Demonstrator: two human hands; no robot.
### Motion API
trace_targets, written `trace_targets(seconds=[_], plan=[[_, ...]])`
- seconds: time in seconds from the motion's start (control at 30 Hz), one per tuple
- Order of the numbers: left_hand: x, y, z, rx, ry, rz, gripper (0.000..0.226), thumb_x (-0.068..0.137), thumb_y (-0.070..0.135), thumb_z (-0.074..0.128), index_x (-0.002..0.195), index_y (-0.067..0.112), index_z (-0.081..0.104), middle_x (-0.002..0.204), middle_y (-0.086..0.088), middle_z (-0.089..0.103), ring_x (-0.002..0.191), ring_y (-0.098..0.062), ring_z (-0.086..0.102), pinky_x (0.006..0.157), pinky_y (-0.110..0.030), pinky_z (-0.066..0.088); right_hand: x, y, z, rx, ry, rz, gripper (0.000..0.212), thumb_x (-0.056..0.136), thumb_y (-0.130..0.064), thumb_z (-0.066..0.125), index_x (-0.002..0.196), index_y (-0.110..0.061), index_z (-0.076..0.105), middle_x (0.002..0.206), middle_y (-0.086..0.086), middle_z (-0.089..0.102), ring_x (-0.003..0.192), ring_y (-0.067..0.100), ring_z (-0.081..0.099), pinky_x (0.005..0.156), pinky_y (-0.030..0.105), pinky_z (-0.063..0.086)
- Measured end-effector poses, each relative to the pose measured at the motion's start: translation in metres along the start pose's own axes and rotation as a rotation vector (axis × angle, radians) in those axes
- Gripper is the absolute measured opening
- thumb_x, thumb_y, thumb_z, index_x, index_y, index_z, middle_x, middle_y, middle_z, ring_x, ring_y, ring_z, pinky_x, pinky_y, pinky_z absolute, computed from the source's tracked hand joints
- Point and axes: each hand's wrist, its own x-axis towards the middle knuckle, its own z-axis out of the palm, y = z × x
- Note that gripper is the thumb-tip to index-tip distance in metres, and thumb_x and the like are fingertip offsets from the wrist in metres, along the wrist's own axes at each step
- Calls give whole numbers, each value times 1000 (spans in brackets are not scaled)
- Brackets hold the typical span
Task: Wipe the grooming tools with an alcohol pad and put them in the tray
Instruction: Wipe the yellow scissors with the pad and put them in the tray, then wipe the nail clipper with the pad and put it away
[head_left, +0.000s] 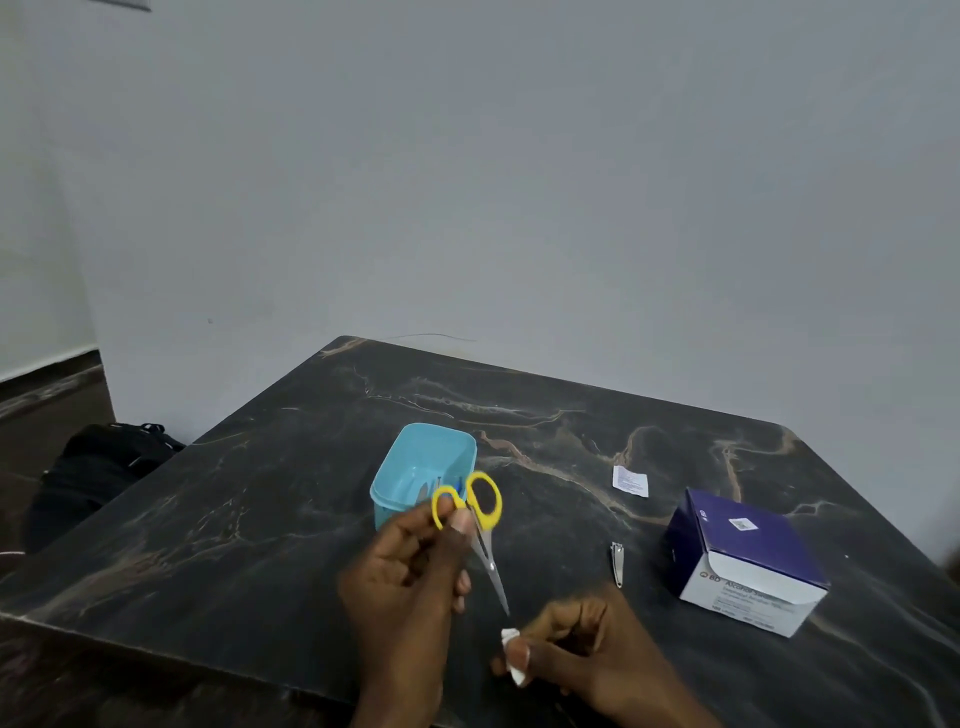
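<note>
My left hand (410, 566) grips small yellow-handled scissors (485, 525) by the handles, blades closed and pointing down toward me. My right hand (576, 649) pinches a crumpled white alcohol pad (511, 657) just below the blade tips, a little apart from them. Behind the scissors stands the light blue plastic tray (415, 467), with a blue-handled tool partly visible inside. A metal nail clipper (617, 564) lies on the dark marble table (260, 493) to the right of my hands.
A purple and white box of alcohol swabs (748, 561) stands at the right. A torn white pad wrapper (630, 480) lies behind the clipper. A black bag (98, 467) sits on the floor left of the table. A wall runs behind.
</note>
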Motion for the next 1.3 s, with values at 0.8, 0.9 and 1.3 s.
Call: trace_targets(seconds=[0.8,0.9,1.3], plan=[[136,18,39,1531,-290,307,18,70,31,74,86,22,73,84,1,72,84,-22,68,63,-25,41,1,-11,2,27,0,77,18,86,-34,70,75,-22,76,86,11,77,73,21,68,54,15,44],[139,12,38,1612,-311,269,22,67,30,76,87,20,73,87,0,73,84,-22,68,62,-25,42,0,-11,1,40,2,70,17,86,-33,70,73,-24,76,86,11,78,74,22,68,54,16,44],[129,15,36,1772,-288,391,42,81,52,67,109,20,64,102,-2,70,93,-20,66,65,-27,40,1,-7,3,40,25,63,22,83,-42,70,74,-23,76,81,12,77,69,25,65,51,20,43]])
